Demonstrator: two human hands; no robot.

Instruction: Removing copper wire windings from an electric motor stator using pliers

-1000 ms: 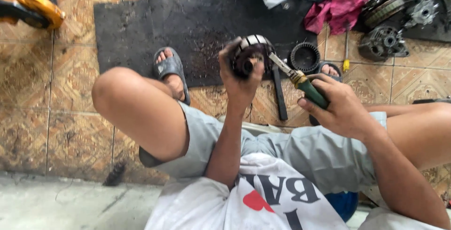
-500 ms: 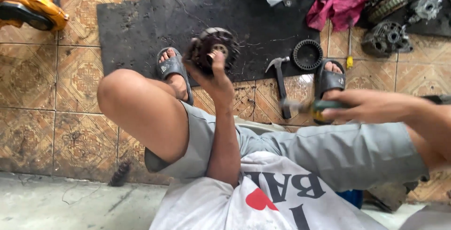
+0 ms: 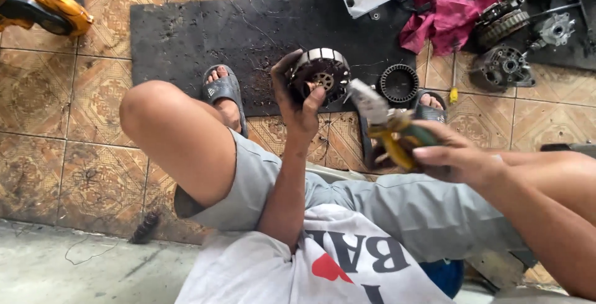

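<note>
My left hand [image 3: 298, 102] is raised in front of me and grips a round, ribbed metal motor part [image 3: 320, 74] with a small gear at its centre. My right hand [image 3: 456, 155] holds a tool with a yellow and green handle [image 3: 394, 133]. The tool's grey tip points at the motor part and sits just to its right. The tool is blurred, so its exact kind is unclear. I am seated with my knees bent over a tiled floor, sandals on both feet.
A black rubber mat [image 3: 186, 37] lies on the floor ahead, with a black ring-shaped part [image 3: 398, 83] at its right end. Further right are a red cloth [image 3: 450, 12] and several metal motor parts [image 3: 503, 68]. A yellow power tool [image 3: 43, 6] lies far left.
My left hand swung the motor part out to the left, then brought it back to the centre. My right hand swung the tool away to the right and has returned beside the part.
</note>
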